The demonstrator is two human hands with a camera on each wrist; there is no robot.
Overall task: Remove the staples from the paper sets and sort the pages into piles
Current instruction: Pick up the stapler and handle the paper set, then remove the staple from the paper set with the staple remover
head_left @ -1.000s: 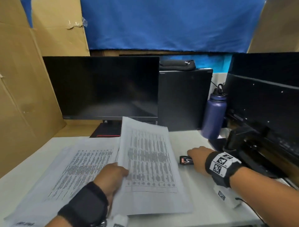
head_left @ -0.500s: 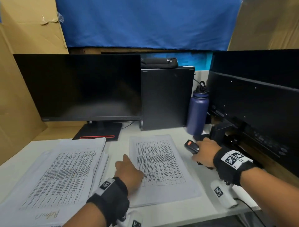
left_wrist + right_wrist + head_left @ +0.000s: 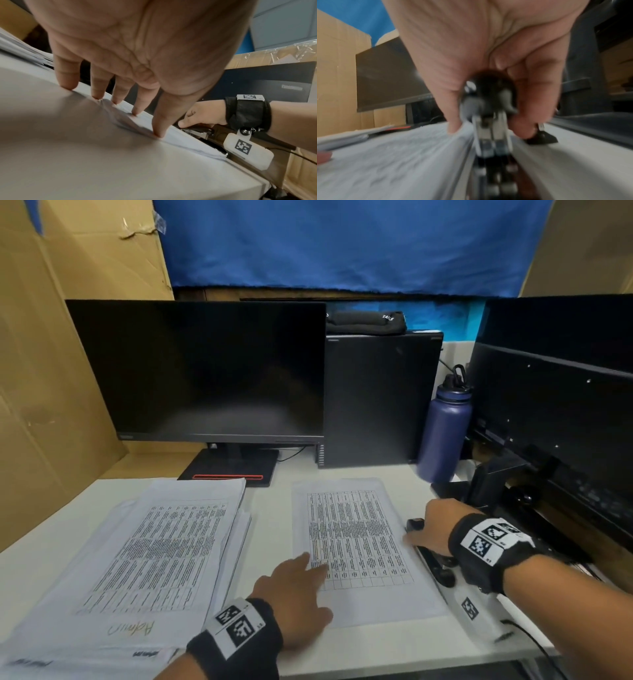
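A stapled paper set [image 3: 356, 542] printed with a table lies flat on the white desk [image 3: 267, 508], right of centre. My left hand [image 3: 301, 587] presses its lower left part with straight, spread fingers [image 3: 157, 134]. My right hand [image 3: 435, 529] grips a black staple remover [image 3: 415, 524] with metal jaws, low against the set's right edge. The wrist views show the tool [image 3: 489, 121] held between thumb and curled fingers, touching the paper edge [image 3: 180, 142]. A thick pile of pages [image 3: 154, 549] lies at the left.
A dark monitor [image 3: 205, 371] and a black computer tower [image 3: 376, 398] stand at the back. A purple bottle [image 3: 443, 433] is behind my right hand, beside another black monitor [image 3: 555, 405] and its stand. Cardboard walls [image 3: 51, 371] close off the left.
My left hand laid the raised paper set flat and now presses on it. My right hand lifted the staple remover from the desk and brought it down to the set's right edge.
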